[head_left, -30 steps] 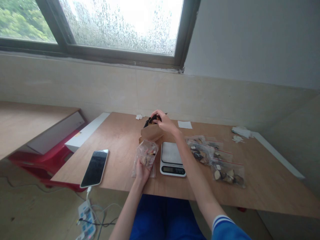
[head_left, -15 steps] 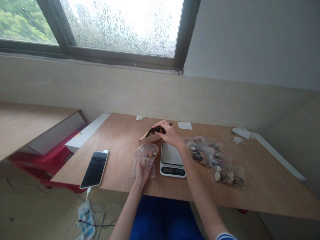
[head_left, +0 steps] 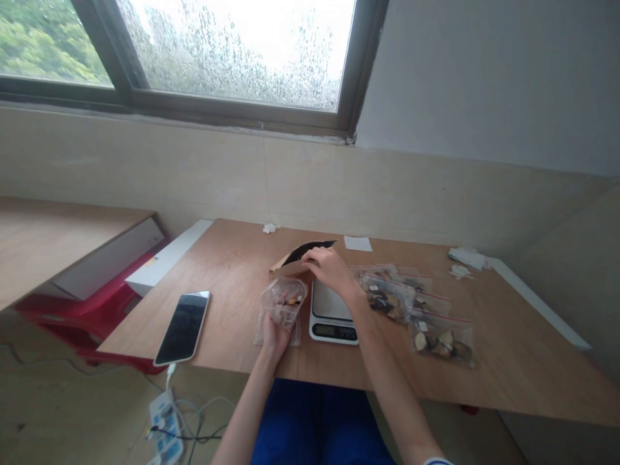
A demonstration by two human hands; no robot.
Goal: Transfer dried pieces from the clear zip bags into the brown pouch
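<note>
Head view, looking forward and down at a wooden desk (head_left: 232, 271) below a rain-spotted window. Just below the centre of the frame, the left hand (head_left: 275, 334) is closed around the lower part of a small clear plastic zip bag (head_left: 283, 303), holding it upright with its mouth spread open; pale and brown dried pieces show inside. Slightly above and to the right, the right hand (head_left: 329, 270) hovers with its fingers curled together, near the dark open mouth of a brown paper pouch (head_left: 298, 258) that lies tilted on the desk behind the clear bag. Whether those fingers pinch any pieces cannot be told.

Directly under the right wrist sits a small white digital kitchen scale (head_left: 333, 309), just beside the clear bag. Further right, several filled clear zip bags (head_left: 416, 316) lie in a loose row. Toward the left of the frame lies a white smartphone with a dark screen (head_left: 184, 326), close to the desk's near edge.

Risks, as a judgement: the open bag is steadied only from below, so a loosened grip could tip it and scatter pieces. The pouch lies unsupported with its mouth open, so a knock from the right hand could spill it. The right forearm, passing over the scale, could press the platform and disturb a reading.
</note>
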